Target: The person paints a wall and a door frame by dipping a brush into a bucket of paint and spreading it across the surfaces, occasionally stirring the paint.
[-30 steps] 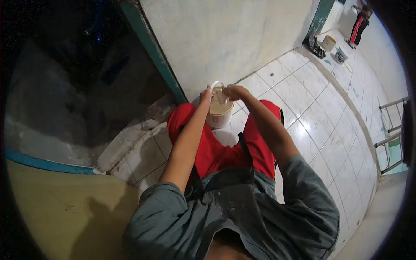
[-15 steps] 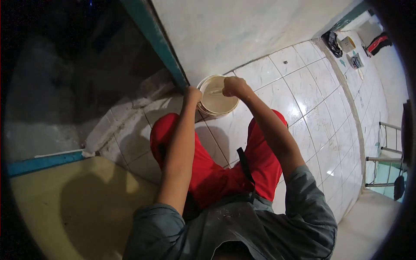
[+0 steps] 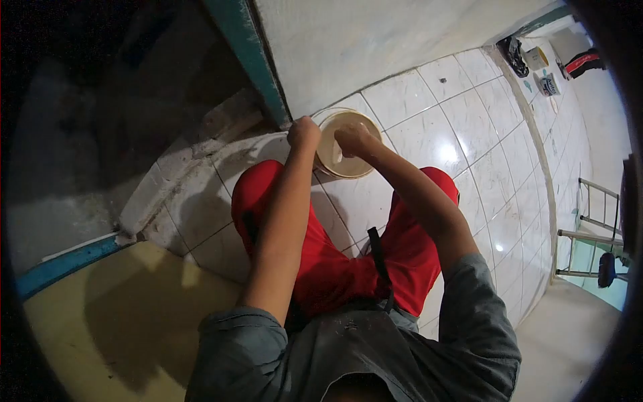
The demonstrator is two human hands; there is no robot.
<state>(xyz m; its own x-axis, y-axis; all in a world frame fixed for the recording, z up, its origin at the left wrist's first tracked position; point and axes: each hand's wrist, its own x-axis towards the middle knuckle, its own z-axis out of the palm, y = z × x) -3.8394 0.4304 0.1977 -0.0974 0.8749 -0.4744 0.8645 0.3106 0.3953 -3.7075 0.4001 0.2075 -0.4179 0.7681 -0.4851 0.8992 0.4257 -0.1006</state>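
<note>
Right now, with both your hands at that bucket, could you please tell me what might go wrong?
The bucket stands on glossy tiled floor, your left hand gripping its rim; if it tips, the cream mix could spill and make the tiles slippery. Your right hand is at its mouth, close to your red trousers, so splashes may land there.

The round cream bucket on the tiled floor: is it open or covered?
Open. The round cream bucket shows pale contents inside, and the right hand reaches over its mouth.
</note>
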